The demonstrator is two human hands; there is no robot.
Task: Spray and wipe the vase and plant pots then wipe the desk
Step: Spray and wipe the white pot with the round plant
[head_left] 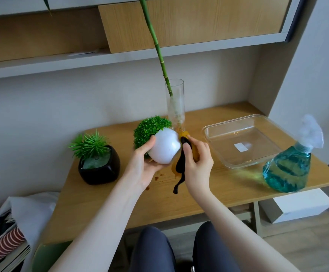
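Note:
My left hand (140, 165) grips a round white pot (164, 147) with a green bushy plant, tilted on its side above the wooden desk (104, 201). My right hand (198, 163) holds a yellow cloth with a black hanging strip (180, 167) against the pot's right side. A black pot (99, 167) with a spiky green plant stands at the left. Behind the white pot stands a tall glass vase (176, 103) with a bamboo stem. A blue-filled spray bottle (289, 165) stands at the desk's right front corner.
A clear glass tray (261, 122) lies on the right part of the desk. Small brown spots (157, 178) mark the desk under my hands. Shelves hang above. A white box (297, 205) sits on the floor at right, bags and books at left.

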